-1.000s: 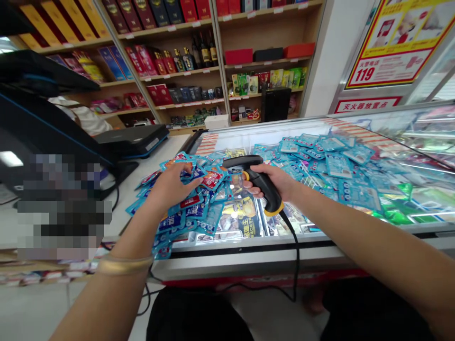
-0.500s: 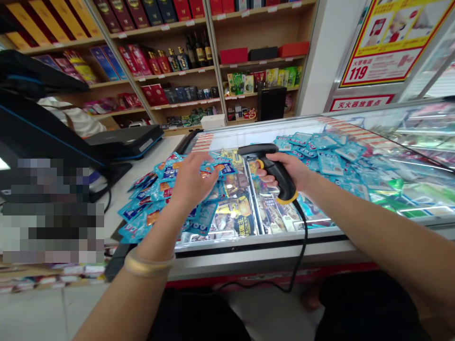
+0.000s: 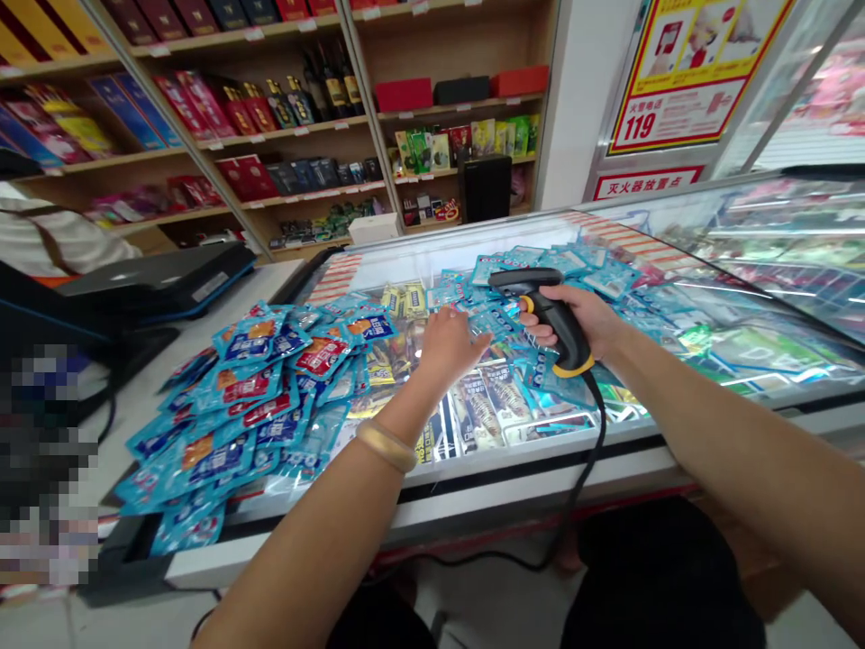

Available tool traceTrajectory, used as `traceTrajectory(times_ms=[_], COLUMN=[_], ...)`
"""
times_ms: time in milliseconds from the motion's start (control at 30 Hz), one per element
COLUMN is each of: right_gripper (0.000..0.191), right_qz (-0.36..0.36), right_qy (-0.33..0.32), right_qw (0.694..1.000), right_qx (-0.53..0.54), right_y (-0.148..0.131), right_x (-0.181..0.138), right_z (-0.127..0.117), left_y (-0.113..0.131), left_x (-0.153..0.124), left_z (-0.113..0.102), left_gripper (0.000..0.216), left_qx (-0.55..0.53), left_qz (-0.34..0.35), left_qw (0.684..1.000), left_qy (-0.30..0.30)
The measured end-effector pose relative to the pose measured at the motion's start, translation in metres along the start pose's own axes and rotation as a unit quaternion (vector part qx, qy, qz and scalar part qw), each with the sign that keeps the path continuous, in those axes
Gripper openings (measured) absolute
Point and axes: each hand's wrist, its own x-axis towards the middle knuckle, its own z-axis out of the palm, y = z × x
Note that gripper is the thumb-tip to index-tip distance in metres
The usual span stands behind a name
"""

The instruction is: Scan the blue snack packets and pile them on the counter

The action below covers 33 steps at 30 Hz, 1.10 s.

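Observation:
My right hand [image 3: 585, 315] is wrapped round the grip of a black and yellow barcode scanner [image 3: 564, 329], whose head points left over the glass. A black cable runs down from its handle. My left hand [image 3: 451, 344], with a gold bangle [image 3: 386, 445] on the wrist, hovers just left of the scanner. Its thumb stands apart from the fingers, and I see nothing held in it. Blue snack packets [image 3: 531, 261] lie spread beneath and behind the scanner. A heaped pile of blue packets with red and navy labels [image 3: 233, 388] lies at the left, away from both hands.
Under the packets is a glass-topped freezer [image 3: 473, 487] with packaged goods inside. A black checkout device [image 3: 182, 279] stands on the counter at left. Behind are shelves [image 3: 378, 117] of boxes and bottles. The scanner cable [image 3: 560, 541] hangs over the freezer's front edge.
My left hand has moved right, from above the left pile to beside the scanner. The view has turned, so the left pile shows more fully. The scanner stays in my right hand.

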Motion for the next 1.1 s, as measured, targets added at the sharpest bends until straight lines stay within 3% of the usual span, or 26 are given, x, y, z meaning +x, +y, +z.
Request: traceTrajectory(times_ms=[133,233,300,400,467,567,800,1100], right_gripper=[0.017,0.017,0.018,0.019,0.02,0.022,0.022,0.022], right_qz=[0.005,0.008,0.011,0.015,0.018,0.025,0.042,0.056], right_qy=[-0.019,-0.035,-0.045,-0.058,-0.068,-0.076,-0.06,-0.043], right_qw=[1.0,0.999,0.999,0.998,0.997,0.996,0.995,0.994], right_qx=[-0.007,-0.011,-0.015,-0.023,-0.029,-0.045,-0.066,-0.084], right_y=[0.0,0.0,0.0,0.003,0.005,0.007,0.008,0.009], right_x=[0.002,0.001,0.0,0.0,0.0,0.0,0.0,-0.001], right_z=[0.004,0.006,0.007,0.008,0.009,0.01,0.012,0.013], left_y=[-0.005,-0.01,-0.012,-0.015,-0.017,-0.018,-0.02,-0.022], left_x=[0.001,-0.001,-0.002,-0.001,0.0,0.001,0.001,0.001], left_z=[0.004,0.0,-0.002,-0.004,-0.005,-0.007,-0.006,-0.007], left_gripper=[0.049,0.048,0.036,0.014,0.012,0.018,0.017,0.012], left_qx=[-0.102,-0.233,-0.359,-0.554,-0.627,-0.676,-0.708,-0.712], left_qz=[-0.041,-0.103,-0.155,-0.218,-0.238,-0.244,-0.234,-0.245], left_qw=[0.994,0.966,0.919,0.803,0.741,0.693,0.663,0.654], left_qy=[0.025,0.055,0.049,0.032,0.044,0.063,0.069,0.079])
